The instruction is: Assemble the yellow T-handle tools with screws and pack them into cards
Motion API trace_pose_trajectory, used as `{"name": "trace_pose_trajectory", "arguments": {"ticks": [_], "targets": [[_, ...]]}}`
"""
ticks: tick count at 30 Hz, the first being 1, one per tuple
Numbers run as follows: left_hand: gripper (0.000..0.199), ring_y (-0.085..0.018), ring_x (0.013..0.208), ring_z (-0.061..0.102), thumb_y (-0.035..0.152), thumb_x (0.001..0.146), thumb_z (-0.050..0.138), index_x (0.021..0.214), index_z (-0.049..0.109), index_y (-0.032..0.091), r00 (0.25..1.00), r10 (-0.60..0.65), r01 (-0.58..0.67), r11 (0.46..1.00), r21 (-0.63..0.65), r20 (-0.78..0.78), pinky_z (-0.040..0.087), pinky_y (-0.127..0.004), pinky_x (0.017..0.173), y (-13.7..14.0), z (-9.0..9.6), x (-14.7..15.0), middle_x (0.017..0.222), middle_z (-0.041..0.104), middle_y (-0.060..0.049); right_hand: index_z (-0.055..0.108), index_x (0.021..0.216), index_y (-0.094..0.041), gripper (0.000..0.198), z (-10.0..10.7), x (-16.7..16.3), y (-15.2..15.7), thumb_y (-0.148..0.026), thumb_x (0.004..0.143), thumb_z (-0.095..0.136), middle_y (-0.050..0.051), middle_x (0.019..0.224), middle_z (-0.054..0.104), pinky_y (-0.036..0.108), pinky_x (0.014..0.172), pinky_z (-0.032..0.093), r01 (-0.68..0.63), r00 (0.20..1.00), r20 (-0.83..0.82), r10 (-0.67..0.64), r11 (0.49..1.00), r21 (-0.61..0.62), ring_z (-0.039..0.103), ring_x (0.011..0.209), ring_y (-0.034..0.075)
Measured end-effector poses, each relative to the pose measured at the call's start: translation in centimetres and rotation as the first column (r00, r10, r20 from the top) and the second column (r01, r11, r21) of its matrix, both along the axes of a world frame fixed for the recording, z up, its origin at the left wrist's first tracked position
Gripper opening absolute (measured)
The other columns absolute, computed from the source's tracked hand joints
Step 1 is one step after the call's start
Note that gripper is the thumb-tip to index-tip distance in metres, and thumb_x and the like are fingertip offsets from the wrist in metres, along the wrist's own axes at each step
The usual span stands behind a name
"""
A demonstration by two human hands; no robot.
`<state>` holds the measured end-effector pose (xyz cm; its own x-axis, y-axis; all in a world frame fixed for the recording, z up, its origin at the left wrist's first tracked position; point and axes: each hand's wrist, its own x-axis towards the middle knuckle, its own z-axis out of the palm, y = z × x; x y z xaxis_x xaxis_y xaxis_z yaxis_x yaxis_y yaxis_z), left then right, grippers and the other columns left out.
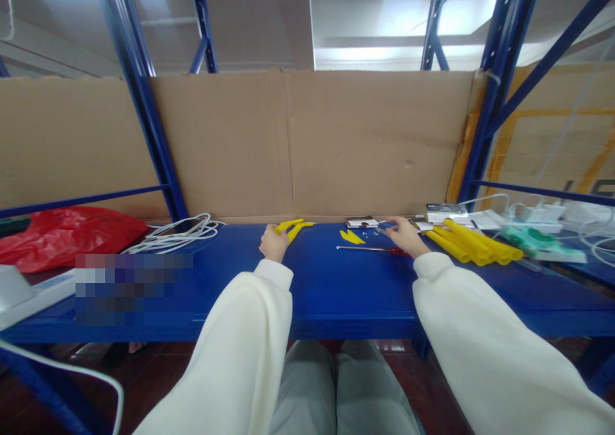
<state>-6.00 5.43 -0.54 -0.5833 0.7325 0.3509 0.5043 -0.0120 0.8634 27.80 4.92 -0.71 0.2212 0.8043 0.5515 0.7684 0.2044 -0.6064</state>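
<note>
A forked yellow piece (pixel 295 232) is at the far side of the blue desk (pixel 331 287), near the upright cardboard (pixel 365 140), with its narrow ends pointing away from the left hand (pixel 274 243). That hand's fingers are closed around its near end. The right hand (pixel 402 233) is well apart from it, fingers bent low among the small parts; whether something is pinched at its fingertips is too small to tell. The step in hand looks like steadying the yellow piece on one side while the other hand works at the small parts. The next move seems to call for a fine fingertip pinch on the right and a steady left grip. Between the hands lie two yellow scraps (pixel 355 237), tiny pieces (pixel 369 234) and a flat black-and-white card (pixel 362 222). A screwdriver (pixel 362 248) lies nearer the person, its red handle reaching to the right wrist, so lifting that arm carelessly could nudge it. Further right are several yellow tubes (pixel 473 246) in front of a small box (pixel 446 213). Far left are a coiled white cable (pixel 185 233) and a red bag (pixel 77 236).
</note>
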Motion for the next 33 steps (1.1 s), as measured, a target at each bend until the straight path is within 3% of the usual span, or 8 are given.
{"name": "trace_pose_trajectory", "arguments": {"ticks": [4,8,14,17,20,23,27,33], "targets": [[0.012,-0.032,0.103,0.069,0.021,0.077,0.069,0.078,0.057,0.021,0.971,0.062,-0.085,0.992,0.091,0.232,0.054,-0.046,0.089,0.7,0.3,-0.1,0.099,0.073,-0.014,0.069,0.099,-0.015,0.026,-0.1,0.0,0.0,-0.008,0.075,0.062,0.009,0.096,0.071,0.036,0.086,0.054,-0.011,1.000,0.003,0.010,1.000,0.010,0.068,0.082,0.020],[0.016,-0.023,0.093,0.070,0.016,0.074,0.065,0.075,0.050,0.022,0.914,-0.091,-0.049,0.943,0.330,0.395,0.057,-0.039,0.086,0.8,0.9,0.6,0.086,0.069,-0.006,0.069,0.102,-0.014,0.026,0.1,-0.2,-0.2,-0.010,0.077,0.063,0.010,0.096,0.072,0.036,0.085,0.054,-0.001,1.000,0.007,0.001,1.000,-0.028,0.068,0.081,0.020],[0.020,-0.016,0.080,0.070,0.010,0.073,0.063,0.074,0.045,0.020,0.664,-0.411,0.131,0.886,0.444,0.624,0.058,-0.032,0.077,-0.7,2.5,2.0,0.072,0.063,0.001,0.069,0.101,-0.014,0.023,0.3,-0.3,-0.4,-0.012,0.078,0.064,0.009,0.091,0.073,0.035,0.082,0.054,-0.011,1.000,0.008,0.011,0.999,-0.047,0.068,0.079,0.020],[0.019,-0.019,0.081,0.071,0.008,0.071,0.063,0.073,0.048,0.019,0.514,-0.576,0.286,0.814,0.506,0.635,0.057,-0.034,0.079,-1.3,3.0,2.3,0.070,0.065,-0.003,0.069,0.100,-0.015,0.023,0.3,-0.3,-0.4,-0.011,0.078,0.064,0.008,0.090,0.073,0.035,0.082,0.054,-0.021,1.000,0.011,0.021,0.999,-0.047,0.068,0.079,0.020],[0.020,-0.018,0.081,0.072,0.006,0.070,0.065,0.079,0.051,0.017,0.436,-0.665,0.409,0.747,0.524,0.607,0.056,-0.033,0.082,-1.6,3.1,2.7,0.073,0.067,-0.003,0.069,0.100,-0.014,0.022,0.3,-0.3,-0.4,-0.012,0.078,0.065,0.009,0.089,0.074,0.035,0.081,0.054,-0.025,1.000,0.006,0.025,0.998,-0.057,0.069,0.079,0.020],[0.037,-0.017,0.077,0.072,0.001,0.068,0.067,0.095,0.050,0.019,0.435,-0.692,0.480,0.719,0.502,0.575,0.056,-0.035,0.082,-1.8,2.9,3.1,0.076,0.067,0.000,0.070,0.100,-0.014,0.021,0.3,-0.5,-0.5,-0.014,0.079,0.066,0.009,0.089,0.074,0.035,0.080,0.055,-0.037,0.999,-0.005,0.036,0.997,-0.067,0.069,0.079,0.021],[0.050,-0.014,0.063,0.068,-0.007,0.065,0.064,0.102,0.044,0.020,0.452,-0.667,0.520,0.737,0.432,0.592,0.059,-0.032,0.073,-1.4,2.4,3.4,0.072,0.063,0.004,0.070,0.103,-0.013,0.022,0.3,-0.6,-0.7,-0.017,0.082,0.066,0.010,0.090,0.074,0.035,0.080,0.055,-0.026,1.000,-0.015,0.024,0.994,-0.106,0.070,0.079,0.021],[0.048,-0.011,0.053,0.061,-0.007,0.066,0.064,0.101,0.044,0.020,0.508,-0.592,0.413,0.805,0.426,0.625,0.056,-0.028,0.063,-1.3,2.5,3.2,0.070,0.059,0.006,0.071,0.101,-0.014,0.020,0.2,-0.5,-0.6,-0.019,0.082,0.067,0.010,0.090,0.075,0.035,0.082,0.055,-0.034,0.999,0.013,0.035,0.995,-0.097,0.070,0.080,0.021]]}}
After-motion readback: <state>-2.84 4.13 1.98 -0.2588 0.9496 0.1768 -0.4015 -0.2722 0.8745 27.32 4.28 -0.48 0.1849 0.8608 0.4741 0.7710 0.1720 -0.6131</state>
